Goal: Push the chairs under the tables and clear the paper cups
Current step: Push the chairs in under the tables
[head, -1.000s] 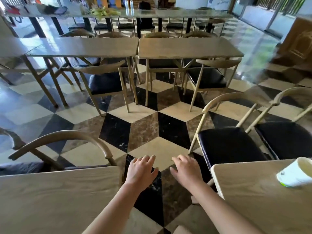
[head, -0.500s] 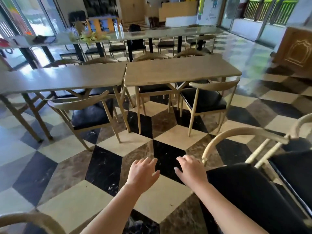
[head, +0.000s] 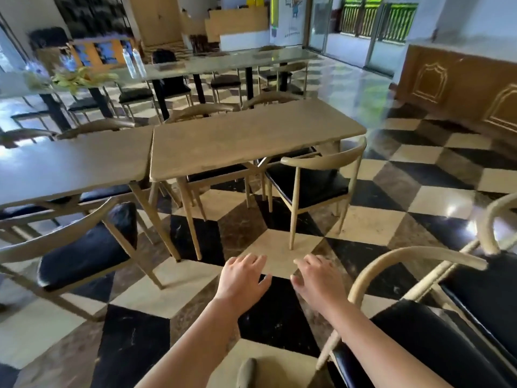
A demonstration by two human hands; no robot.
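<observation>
My left hand (head: pixel 242 278) and my right hand (head: pixel 316 278) hover side by side over the checkered floor, fingers spread, holding nothing. Ahead stand two wooden tables, the right table (head: pixel 251 138) and the left table (head: pixel 70 166). A wooden chair with a black seat (head: pixel 310 180) sits partly out from the right table's near right corner. Another black-seat chair (head: pixel 84 250) stands pulled out at the left table. A third chair (head: pixel 436 340) is close at my right, its curved backrest beside my right forearm. No paper cup shows.
A fourth chair (head: pixel 495 219) stands at the right edge. A long glass-topped table (head: pixel 212 65) with bottles (head: pixel 134 61) and more chairs fills the back. A wooden counter (head: pixel 461 85) lines the right wall. Open floor (head: pixel 419 169) lies between tables and counter.
The view has moved forward and tilted up toward the two tables. The near tabletops and the paper cup at the right have dropped out of sight. Both hands stay open and close together.
</observation>
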